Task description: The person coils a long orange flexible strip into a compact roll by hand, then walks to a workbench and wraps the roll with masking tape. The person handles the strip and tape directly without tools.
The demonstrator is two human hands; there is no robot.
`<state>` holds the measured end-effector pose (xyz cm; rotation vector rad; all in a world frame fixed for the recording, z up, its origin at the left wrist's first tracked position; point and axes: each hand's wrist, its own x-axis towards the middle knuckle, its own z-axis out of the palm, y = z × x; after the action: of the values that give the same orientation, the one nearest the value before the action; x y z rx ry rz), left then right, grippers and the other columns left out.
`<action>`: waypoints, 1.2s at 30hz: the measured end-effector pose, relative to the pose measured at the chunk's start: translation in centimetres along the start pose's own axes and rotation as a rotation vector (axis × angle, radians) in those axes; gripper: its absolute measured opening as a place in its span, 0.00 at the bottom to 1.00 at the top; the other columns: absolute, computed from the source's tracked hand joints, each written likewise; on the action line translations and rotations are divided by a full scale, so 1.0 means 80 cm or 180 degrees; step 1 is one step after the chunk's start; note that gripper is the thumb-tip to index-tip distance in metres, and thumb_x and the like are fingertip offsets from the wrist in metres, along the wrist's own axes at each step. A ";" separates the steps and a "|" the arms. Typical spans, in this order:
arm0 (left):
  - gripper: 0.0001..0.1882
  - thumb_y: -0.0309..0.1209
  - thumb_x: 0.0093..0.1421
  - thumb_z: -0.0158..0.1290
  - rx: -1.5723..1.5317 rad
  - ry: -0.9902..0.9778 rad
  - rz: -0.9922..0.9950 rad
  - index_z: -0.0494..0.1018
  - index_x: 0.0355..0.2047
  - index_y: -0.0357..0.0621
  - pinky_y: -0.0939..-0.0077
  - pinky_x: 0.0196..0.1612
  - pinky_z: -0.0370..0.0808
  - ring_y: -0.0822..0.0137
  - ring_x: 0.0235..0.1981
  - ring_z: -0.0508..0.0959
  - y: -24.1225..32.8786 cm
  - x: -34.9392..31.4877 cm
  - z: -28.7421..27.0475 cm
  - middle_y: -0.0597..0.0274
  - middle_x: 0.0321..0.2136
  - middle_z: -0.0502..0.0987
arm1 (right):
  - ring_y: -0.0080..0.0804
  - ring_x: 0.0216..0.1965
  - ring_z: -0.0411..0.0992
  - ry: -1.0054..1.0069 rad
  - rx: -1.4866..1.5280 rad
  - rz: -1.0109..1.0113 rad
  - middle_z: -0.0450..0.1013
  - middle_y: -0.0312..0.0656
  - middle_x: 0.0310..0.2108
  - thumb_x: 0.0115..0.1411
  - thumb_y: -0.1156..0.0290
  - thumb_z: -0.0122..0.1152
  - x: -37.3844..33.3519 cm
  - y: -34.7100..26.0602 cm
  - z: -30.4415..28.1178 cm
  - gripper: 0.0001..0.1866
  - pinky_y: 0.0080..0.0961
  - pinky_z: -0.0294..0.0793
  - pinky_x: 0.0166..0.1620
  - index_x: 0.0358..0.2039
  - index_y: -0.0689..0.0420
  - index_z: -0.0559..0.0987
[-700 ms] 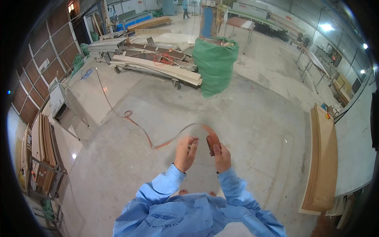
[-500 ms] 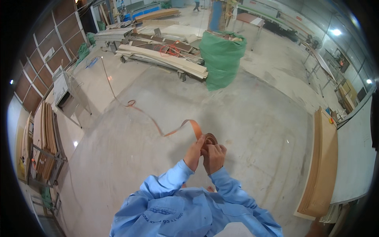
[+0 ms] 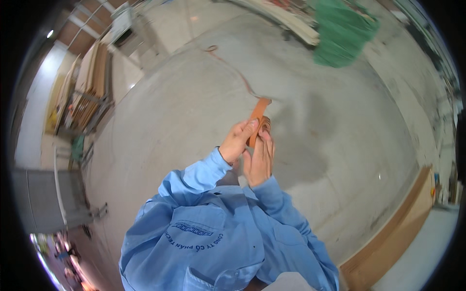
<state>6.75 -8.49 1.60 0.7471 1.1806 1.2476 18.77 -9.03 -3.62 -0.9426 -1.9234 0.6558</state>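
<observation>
A flat orange-brown strip (image 3: 260, 107), partly wound into a coil, is held between my two hands in front of my body. My left hand (image 3: 237, 139) is closed on it, the thumb pressed along its flat face. On the coil's other side, my right hand (image 3: 260, 157) has its fingers up against the turns, which they partly hide. From the hands, the loose tail (image 3: 238, 75) runs away across the floor and ends near a small loop (image 3: 210, 48). Light blue sleeves cover both forearms.
Stacked boards (image 3: 92, 89) lean on a rack at the left, near a metal-legged table (image 3: 124, 29). A green sack (image 3: 342, 34) stands beside a low load of planks (image 3: 296, 24) at the far right. Brown panels (image 3: 388, 242) lie along the right side.
My view has swung down and turned, so sack and planks sit higher and further right. The strip's raised bend near my hands has shortened, and my right fingers are straighter.
</observation>
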 end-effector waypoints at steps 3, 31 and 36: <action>0.24 0.49 0.76 0.40 0.0200 0.0194 0.0299 0.75 0.39 0.41 0.76 0.48 0.75 0.70 0.40 0.79 0.011 -0.056 -0.032 0.65 0.32 0.81 | 0.60 0.64 0.61 -0.0589 0.0521 -0.0166 0.67 0.56 0.61 0.59 0.73 0.66 -0.029 -0.042 0.002 0.32 0.48 0.61 0.65 0.61 0.71 0.67; 0.20 0.44 0.68 0.55 0.0183 0.1593 0.1328 0.78 0.40 0.36 0.74 0.34 0.74 0.72 0.30 0.76 -0.192 -0.544 -0.166 0.63 0.28 0.80 | 0.42 0.33 0.78 -0.4261 0.0581 -0.2369 0.76 0.48 0.29 0.57 0.68 0.63 -0.214 -0.290 0.133 0.14 0.37 0.75 0.38 0.40 0.62 0.75; 0.20 0.43 0.62 0.62 0.0304 0.1485 0.1279 0.80 0.43 0.36 0.74 0.39 0.75 0.73 0.34 0.78 -0.208 -0.623 -0.157 0.65 0.34 0.82 | 0.35 0.39 0.70 -0.5169 0.1156 -0.2368 0.72 0.44 0.37 0.64 0.60 0.57 -0.223 -0.338 0.099 0.19 0.30 0.69 0.45 0.47 0.63 0.75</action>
<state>4.59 -62.12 -4.51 0.8148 1.5220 1.7758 8.16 -39.69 4.04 0.9328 -2.9599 1.4073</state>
